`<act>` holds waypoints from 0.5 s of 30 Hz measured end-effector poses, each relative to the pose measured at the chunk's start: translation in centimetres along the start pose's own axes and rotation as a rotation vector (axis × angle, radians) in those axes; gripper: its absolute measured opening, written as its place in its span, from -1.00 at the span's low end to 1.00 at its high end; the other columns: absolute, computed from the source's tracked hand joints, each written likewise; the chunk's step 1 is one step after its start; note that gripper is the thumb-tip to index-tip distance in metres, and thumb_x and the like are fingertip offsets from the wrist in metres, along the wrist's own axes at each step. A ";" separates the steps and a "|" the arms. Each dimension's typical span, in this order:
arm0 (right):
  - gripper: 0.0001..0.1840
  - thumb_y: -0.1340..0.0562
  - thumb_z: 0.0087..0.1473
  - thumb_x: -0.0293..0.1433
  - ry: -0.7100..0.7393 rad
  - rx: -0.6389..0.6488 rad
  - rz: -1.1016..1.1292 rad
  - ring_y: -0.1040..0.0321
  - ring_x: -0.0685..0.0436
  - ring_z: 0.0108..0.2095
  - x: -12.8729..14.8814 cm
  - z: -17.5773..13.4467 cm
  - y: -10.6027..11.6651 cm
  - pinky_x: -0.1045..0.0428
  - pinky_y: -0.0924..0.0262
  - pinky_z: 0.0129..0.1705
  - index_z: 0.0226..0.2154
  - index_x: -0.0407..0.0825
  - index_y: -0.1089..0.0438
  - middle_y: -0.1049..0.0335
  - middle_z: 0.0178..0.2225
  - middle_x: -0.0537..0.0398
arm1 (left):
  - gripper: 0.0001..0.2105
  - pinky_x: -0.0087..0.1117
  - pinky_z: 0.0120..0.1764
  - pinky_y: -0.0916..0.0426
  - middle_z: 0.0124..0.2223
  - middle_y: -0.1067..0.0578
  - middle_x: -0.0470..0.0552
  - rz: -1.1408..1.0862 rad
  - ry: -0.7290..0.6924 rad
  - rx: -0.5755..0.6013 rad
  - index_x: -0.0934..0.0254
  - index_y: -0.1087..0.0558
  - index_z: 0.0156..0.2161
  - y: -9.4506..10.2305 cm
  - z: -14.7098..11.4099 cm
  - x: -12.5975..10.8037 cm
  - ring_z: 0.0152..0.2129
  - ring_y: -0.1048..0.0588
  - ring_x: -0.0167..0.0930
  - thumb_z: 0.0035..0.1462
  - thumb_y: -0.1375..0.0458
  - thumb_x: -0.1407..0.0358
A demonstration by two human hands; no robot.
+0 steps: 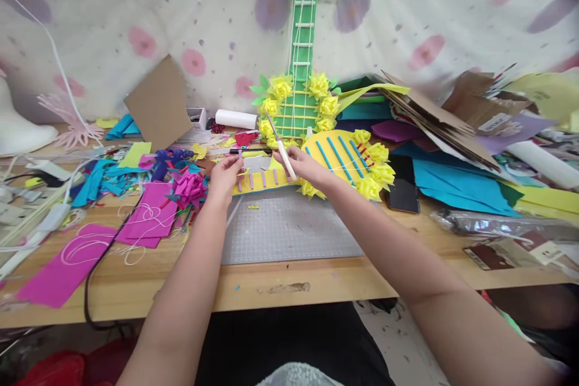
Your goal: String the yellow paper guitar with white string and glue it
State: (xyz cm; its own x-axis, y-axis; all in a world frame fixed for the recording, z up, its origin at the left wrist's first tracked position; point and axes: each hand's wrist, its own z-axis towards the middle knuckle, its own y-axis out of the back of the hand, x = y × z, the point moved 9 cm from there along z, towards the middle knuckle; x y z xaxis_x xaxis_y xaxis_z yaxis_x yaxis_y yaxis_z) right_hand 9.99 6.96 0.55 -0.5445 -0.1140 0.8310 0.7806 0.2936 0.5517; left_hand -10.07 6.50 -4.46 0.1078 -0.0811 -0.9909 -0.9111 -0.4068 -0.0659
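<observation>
On the mat lies a yellow paper guitar (318, 146) with blue strips on its body, purple strips across its neck and yellow paper flowers (377, 163) on the rim. My left hand (225, 176) is at the far left end of the neck, fingers pinched together; what sits between them is too small to make out. White-handled scissors (286, 158) are in my right hand (304, 165), above where neck and body meet, with the blades pointing up and away. Behind stands a green paper guitar (301, 60) with white strings and yellow flowers.
A grey cutting mat (289, 229) covers the middle of the wooden table. To the left are magenta paper pieces (72, 262), white string, a blue glue gun (172, 160) and a black cable. A phone (404, 184), blue sheets (461, 184) and stacked cardboard are at right.
</observation>
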 end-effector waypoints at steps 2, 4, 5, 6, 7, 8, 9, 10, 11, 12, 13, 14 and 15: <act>-0.51 -0.12 -0.06 0.06 0.028 0.043 -0.129 -0.29 -0.05 -0.35 0.3 -0.1 -0.3 0.07 -0.15 -0.37 -0.35 -0.03 -0.18 -0.32 -0.36 0.08 | -0.90 -0.48 -0.40 -0.33 -0.46 -0.45 -0.11 -0.182 0.123 0.022 0.30 -0.41 -0.37 0.0 -0.7 0.8 -0.57 -0.41 -0.56 -0.07 -0.22 0.44; -0.49 -0.11 -0.07 0.09 0.063 0.069 -0.291 -0.29 -0.06 -0.36 0.5 -0.4 -0.1 0.07 -0.13 -0.38 -0.35 -0.02 -0.20 -0.34 -0.36 0.08 | -0.91 -0.48 -0.37 -0.36 -0.46 -0.46 -0.10 -0.299 0.189 0.043 0.30 -0.40 -0.37 -0.1 -1.4 1.2 -0.55 -0.44 -0.56 -0.05 -0.21 0.46; -0.49 -0.10 -0.07 0.10 0.078 0.071 -0.376 -0.30 -0.06 -0.37 0.5 -0.5 0.1 0.07 -0.11 -0.40 -0.36 -0.02 -0.21 -0.35 -0.38 0.09 | -0.92 -0.47 -0.34 -0.38 -0.46 -0.47 -0.09 -0.352 0.208 0.053 0.30 -0.40 -0.37 -0.2 -1.7 1.3 -0.53 -0.46 -0.55 -0.02 -0.19 0.48; -0.49 -0.10 -0.07 0.11 0.091 0.069 -0.458 -0.30 -0.07 -0.39 0.6 -0.7 0.3 0.07 -0.09 -0.41 -0.36 -0.01 -0.22 -0.37 -0.39 0.09 | -0.93 -0.46 -0.31 -0.40 -0.45 -0.48 -0.09 -0.402 0.225 0.066 0.30 -0.40 -0.37 -0.3 -2.0 1.5 -0.50 -0.48 -0.54 0.00 -0.17 0.48; -0.49 -0.10 -0.08 0.11 0.103 0.064 -0.534 -0.30 -0.07 -0.40 0.5 -0.9 0.5 0.07 -0.07 -0.42 -0.36 0.00 -0.23 -0.37 -0.40 0.09 | -0.94 -0.46 -0.29 -0.41 -0.43 -0.49 -0.07 -0.445 0.240 0.081 0.31 -0.40 -0.37 -0.4 -2.1 1.7 -0.47 -0.49 -0.54 0.03 -0.15 0.48; -0.49 -0.09 -0.08 0.12 0.114 0.061 -0.602 -0.30 -0.08 -0.41 0.5 -1.1 0.7 0.07 -0.05 -0.43 -0.36 0.00 -0.24 -0.38 -0.41 0.09 | -0.95 -0.46 -0.27 -0.42 -0.42 -0.49 -0.06 -0.480 0.249 0.096 0.31 -0.41 -0.36 -0.5 -2.2 1.9 -0.44 -0.50 -0.53 0.05 -0.14 0.48; -0.48 -0.09 -0.08 0.12 0.127 0.060 -0.659 -0.30 -0.09 -0.41 0.5 -1.3 0.7 0.07 -0.03 -0.44 -0.35 0.01 -0.25 -0.39 -0.40 0.09 | -0.95 -0.46 -0.25 -0.42 -0.41 -0.50 -0.05 -0.506 0.254 0.109 0.31 -0.41 -0.36 -0.6 -2.3 2.0 -0.42 -0.51 -0.53 0.07 -0.13 0.47; -0.48 -0.08 -0.08 0.12 0.141 0.062 -0.707 -0.31 -0.10 -0.40 0.5 -1.5 0.7 0.07 -0.02 -0.44 -0.34 0.01 -0.26 -0.40 -0.40 0.08 | -0.96 -0.46 -0.24 -0.43 -0.39 -0.51 -0.04 -0.522 0.255 0.120 0.32 -0.42 -0.35 -0.6 -2.3 2.2 -0.41 -0.51 -0.53 0.08 -0.13 0.46; -0.47 -0.07 -0.08 0.12 0.152 0.066 -0.747 -0.32 -0.11 -0.39 0.5 -1.7 0.6 0.07 -0.01 -0.44 -0.32 0.01 -0.27 -0.41 -0.39 0.07 | -0.96 -0.47 -0.23 -0.43 -0.38 -0.51 -0.03 -0.532 0.253 0.129 0.32 -0.43 -0.34 -0.6 -2.2 2.3 -0.39 -0.51 -0.53 0.08 -0.13 0.44; -0.46 -0.06 -0.07 0.13 0.163 0.073 -0.783 -0.33 -0.13 -0.37 0.5 -1.9 0.4 0.07 -0.01 -0.44 -0.31 0.01 -0.27 -0.42 -0.37 0.06 | -0.96 -0.47 -0.23 -0.43 -0.37 -0.51 -0.03 -0.539 0.250 0.135 0.31 -0.43 -0.34 -0.6 -2.2 2.5 -0.39 -0.51 -0.53 0.08 -0.14 0.43; -0.45 -0.06 -0.07 0.13 0.171 0.078 -0.813 -0.35 -0.14 -0.36 0.6 -2.0 0.1 0.07 -0.01 -0.43 -0.29 0.01 -0.28 -0.44 -0.35 0.05 | -0.96 -0.48 -0.23 -0.44 -0.36 -0.51 -0.03 -0.545 0.249 0.140 0.31 -0.44 -0.34 -0.6 -2.1 2.6 -0.39 -0.51 -0.54 0.08 -0.14 0.42; -0.44 -0.05 -0.07 0.13 0.178 0.083 -0.838 -0.36 -0.16 -0.34 0.7 -2.1 -0.1 0.07 -0.01 -0.42 -0.27 0.01 -0.28 -0.45 -0.33 0.04 | -0.96 -0.49 -0.23 -0.44 -0.36 -0.51 -0.04 -0.553 0.249 0.143 0.30 -0.44 -0.34 -0.6 -2.0 2.7 -0.39 -0.51 -0.54 0.08 -0.15 0.41; -0.43 -0.04 -0.06 0.13 0.184 0.087 -0.858 -0.37 -0.17 -0.32 0.8 -2.1 -0.4 0.06 -0.01 -0.41 -0.26 0.01 -0.29 -0.45 -0.31 0.02 | -0.96 -0.48 -0.23 -0.44 -0.37 -0.51 -0.05 -0.562 0.254 0.148 0.30 -0.44 -0.34 -0.6 -2.0 2.7 -0.41 -0.50 -0.55 0.08 -0.15 0.41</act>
State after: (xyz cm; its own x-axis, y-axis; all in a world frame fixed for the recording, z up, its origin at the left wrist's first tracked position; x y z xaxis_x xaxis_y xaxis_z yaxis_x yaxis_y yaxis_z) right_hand 9.87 4.71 1.12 -0.8685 -0.4769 0.1353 0.0952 0.1073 0.9897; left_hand -8.44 4.70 -6.90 0.6600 -0.1122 -0.7429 -0.7316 -0.3211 -0.6014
